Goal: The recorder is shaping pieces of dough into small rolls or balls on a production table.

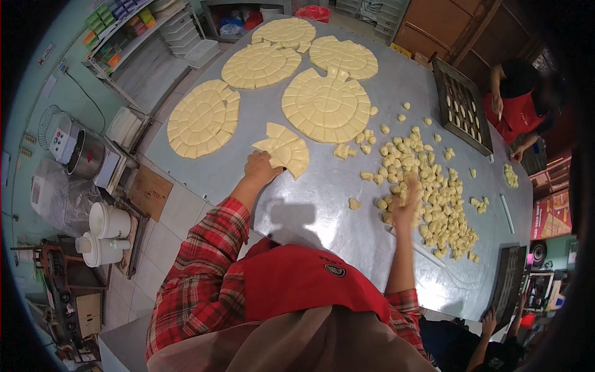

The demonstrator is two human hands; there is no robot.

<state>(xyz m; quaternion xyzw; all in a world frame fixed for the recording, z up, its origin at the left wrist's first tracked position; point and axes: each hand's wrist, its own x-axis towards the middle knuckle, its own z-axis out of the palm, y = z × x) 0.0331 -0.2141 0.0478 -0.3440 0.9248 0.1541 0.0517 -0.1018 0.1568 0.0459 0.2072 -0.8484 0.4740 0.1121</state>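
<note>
My left hand [263,167] is closed on the lower left edge of a fan-shaped part of a scored dough round [289,149], which lies on the metal table [291,192]. My right hand [406,201], smeared by motion, hangs over the left side of a big heap of small dough pieces [443,214]; whether it holds one cannot be made out. Beyond my left hand lie several whole flat dough rounds, scored into segments; the nearest are a large round [325,105] and another at the left [203,119]. Stray dough pieces [365,139] lie between the rounds and the heap.
A dark tray [460,105] with rows of shaped dough stands at the far right, beside a person in a red apron [517,115]. White rods [429,254] lie near the heap. Another person's hand [489,322] is at a dark tray [509,279], lower right. White buckets [108,221] stand at left.
</note>
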